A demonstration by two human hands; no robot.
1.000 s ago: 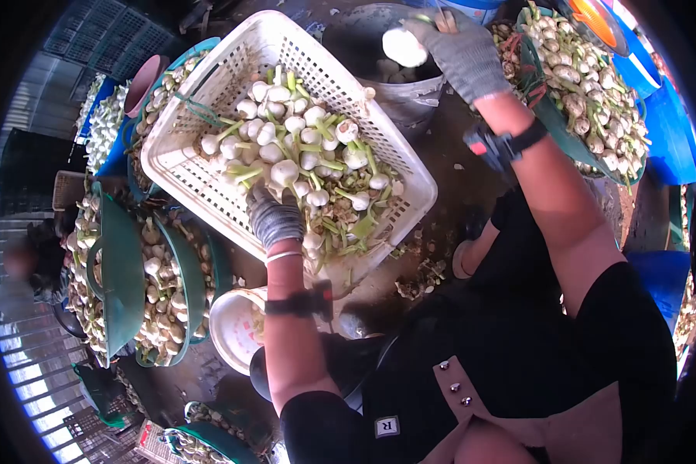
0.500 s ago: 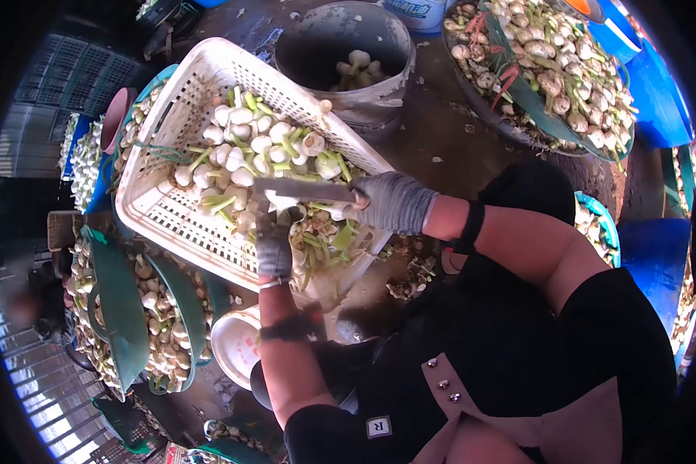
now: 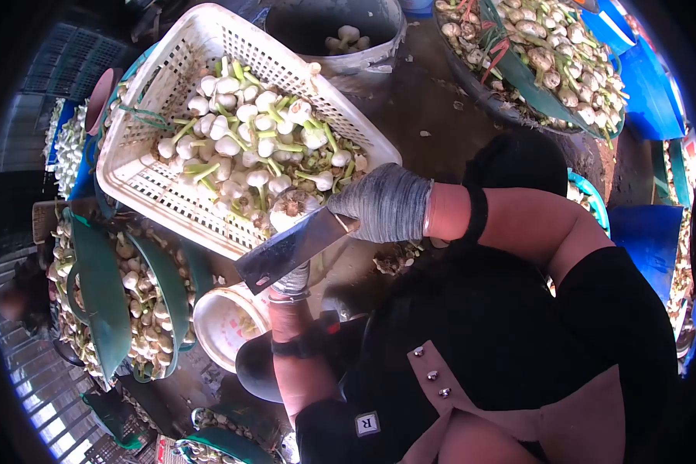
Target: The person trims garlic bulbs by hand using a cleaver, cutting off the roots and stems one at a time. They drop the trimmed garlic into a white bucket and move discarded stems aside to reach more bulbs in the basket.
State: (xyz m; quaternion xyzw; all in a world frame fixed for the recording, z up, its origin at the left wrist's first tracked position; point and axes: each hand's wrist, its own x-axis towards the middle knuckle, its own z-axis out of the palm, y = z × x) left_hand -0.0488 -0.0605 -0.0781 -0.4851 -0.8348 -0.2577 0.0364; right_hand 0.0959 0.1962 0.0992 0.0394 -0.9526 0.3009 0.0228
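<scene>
My right hand [image 3: 387, 203], in a grey knit glove, is wrapped round the handle of a broad-bladed knife [image 3: 290, 249]. The blade slants down to the left and crosses in front of my gloved left hand [image 3: 292, 280], hiding most of its fingers. Just above the blade is a large garlic bulb [image 3: 292, 207] with its root side showing; my left hand appears closed on it from behind the blade. Both hands are at the near edge of a white plastic basket [image 3: 170, 213], which holds many garlic bulbs [image 3: 247, 116] with short green stems.
A grey bucket [image 3: 379, 58] with a few bulbs stands beyond the basket. Full garlic tubs stand at upper right and left, including a green tub [image 3: 104, 301]. A white bucket [image 3: 207, 329] sits by my left forearm. Blue containers [image 3: 649, 93] line the right.
The knife has swung from nearly level over the basket to a downward-left slant nearer me. A large bulb now shows above the blade. The whole view has shifted slightly.
</scene>
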